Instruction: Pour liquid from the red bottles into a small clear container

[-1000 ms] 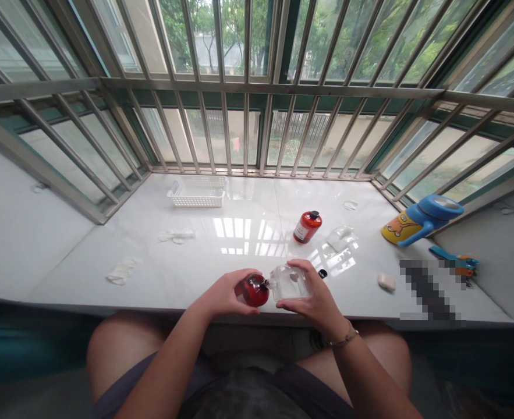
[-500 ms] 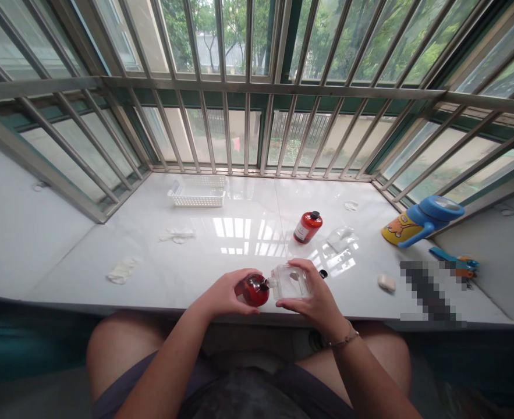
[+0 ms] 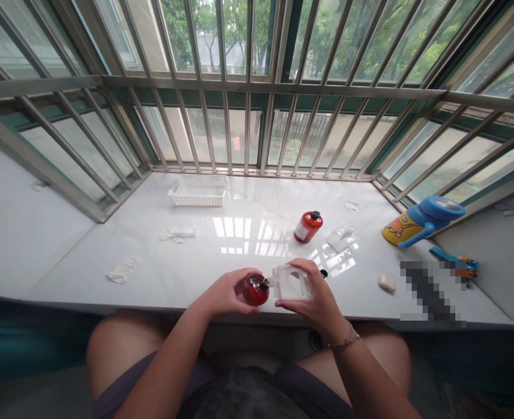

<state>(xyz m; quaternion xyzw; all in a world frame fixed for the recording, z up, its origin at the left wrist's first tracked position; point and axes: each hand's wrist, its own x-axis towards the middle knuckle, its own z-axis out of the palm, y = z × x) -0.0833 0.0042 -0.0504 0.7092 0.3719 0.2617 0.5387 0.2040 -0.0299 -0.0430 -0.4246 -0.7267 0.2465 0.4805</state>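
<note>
My left hand (image 3: 228, 294) is closed around a red bottle (image 3: 257, 291), its dark neck turned toward the right. In my right hand (image 3: 315, 291) lies a clear square bottle (image 3: 290, 283), tipped on its side with its mouth pointing left. The two bottle mouths meet, or nearly so, just above the front edge of the counter; I cannot tell if they touch. Behind my right fingers a small black cap (image 3: 323, 273) rests on the counter. Farther back stands a second red bottle (image 3: 308, 227) with a black cap and a pale label.
On the white counter (image 3: 239, 215) are a white plastic basket (image 3: 198, 194), crumpled white pieces (image 3: 123, 270) at left, and a clear plastic wrapper (image 3: 342, 238). To the right are a blue-and-yellow flask (image 3: 422, 221) and a pale soap-like block (image 3: 386, 283). Metal bars close off the windows behind.
Both hands keep their grip and stay almost in place. The clear bottle looks slightly shifted or turned in my right hand.
</note>
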